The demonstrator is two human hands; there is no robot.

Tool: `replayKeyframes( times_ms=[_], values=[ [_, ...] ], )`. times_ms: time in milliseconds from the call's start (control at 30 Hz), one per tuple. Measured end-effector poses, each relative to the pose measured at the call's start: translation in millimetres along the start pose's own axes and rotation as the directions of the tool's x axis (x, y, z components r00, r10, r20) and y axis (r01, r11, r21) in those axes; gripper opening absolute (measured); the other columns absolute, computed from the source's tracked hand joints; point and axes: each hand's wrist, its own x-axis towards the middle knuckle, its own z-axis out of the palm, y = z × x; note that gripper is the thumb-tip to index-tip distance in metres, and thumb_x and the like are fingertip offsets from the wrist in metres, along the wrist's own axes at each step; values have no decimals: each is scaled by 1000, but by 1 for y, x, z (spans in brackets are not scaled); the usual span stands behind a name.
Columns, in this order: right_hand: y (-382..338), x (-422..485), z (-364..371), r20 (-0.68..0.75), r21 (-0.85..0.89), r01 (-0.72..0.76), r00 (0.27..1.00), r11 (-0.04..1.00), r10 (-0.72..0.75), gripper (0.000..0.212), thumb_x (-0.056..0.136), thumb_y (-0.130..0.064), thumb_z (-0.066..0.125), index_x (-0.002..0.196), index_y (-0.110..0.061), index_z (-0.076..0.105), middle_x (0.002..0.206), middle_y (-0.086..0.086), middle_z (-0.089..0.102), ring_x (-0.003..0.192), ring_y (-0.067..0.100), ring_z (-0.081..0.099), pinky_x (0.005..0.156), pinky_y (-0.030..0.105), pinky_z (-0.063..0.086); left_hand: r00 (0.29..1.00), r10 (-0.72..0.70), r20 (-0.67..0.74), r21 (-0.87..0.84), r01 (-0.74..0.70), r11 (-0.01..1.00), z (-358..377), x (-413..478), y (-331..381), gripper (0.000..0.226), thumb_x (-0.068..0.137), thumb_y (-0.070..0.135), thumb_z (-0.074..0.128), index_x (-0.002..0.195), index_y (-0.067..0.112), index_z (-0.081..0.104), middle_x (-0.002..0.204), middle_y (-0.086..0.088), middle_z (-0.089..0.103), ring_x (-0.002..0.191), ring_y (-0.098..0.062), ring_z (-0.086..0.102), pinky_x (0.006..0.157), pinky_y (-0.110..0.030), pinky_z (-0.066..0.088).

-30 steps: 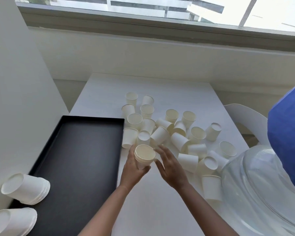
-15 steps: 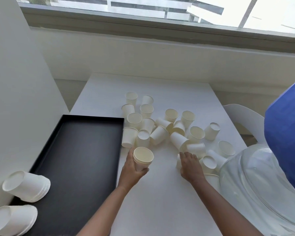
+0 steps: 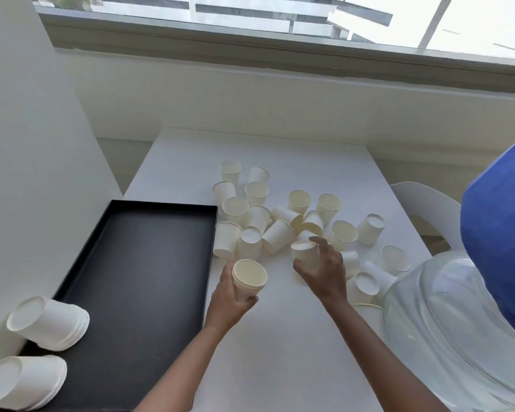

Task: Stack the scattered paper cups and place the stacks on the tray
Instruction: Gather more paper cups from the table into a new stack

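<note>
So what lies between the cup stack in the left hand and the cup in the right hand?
Nothing: in the head view only bare white table separates the left hand's stack from the right hand's cup.

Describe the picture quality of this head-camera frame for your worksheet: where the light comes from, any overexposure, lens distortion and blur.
Head view: daylight enters through the window, whose upper right is blown out; the wide lens bows the sill and the table edges; the white cups barely stand out from the white tabletop, casting soft shadows; the right hand looks slightly blurred; the black tray shows no glare.
</note>
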Motion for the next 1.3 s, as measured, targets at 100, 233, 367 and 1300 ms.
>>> replayKeyframes(
  times_ms=[100,233,367,1300],
  values=[
    [-24,3,-1,95,585,-253,965,770,245,47,75,-23,73,111,-22,44,107,11,58,90,23,55,69,29,45,1000,3,16,43,-4,999,2,-1,2,89,71,15,74,142,18,20,137,0,44,121,-25,47,98,-42,42],
    [-42,-2,3,350,813,-426,902,396,252,67,69,-29,67,127,-24,34,109,4,54,97,19,56,68,29,50,998,48,36,62,-51,997,4,-2,6,88,73,15,72,143,16,18,142,-2,40,123,-27,45,98,-46,41],
    [-43,-13,14,457,825,-478,878,303,140,57,74,-24,64,127,-17,44,109,3,57,98,18,58,71,28,52,997,71,24,61,-73,995,4,-2,9,87,73,13,72,143,17,19,141,-1,41,120,-28,48,95,-46,44],
    [-53,-26,15,106,595,30,988,803,-115,56,67,-32,70,109,-33,33,112,-5,51,98,17,57,81,29,49,981,185,-51,119,-178,977,-6,2,2,79,70,11,71,137,12,30,133,-2,48,118,-23,50,97,-39,44]
  ],
)
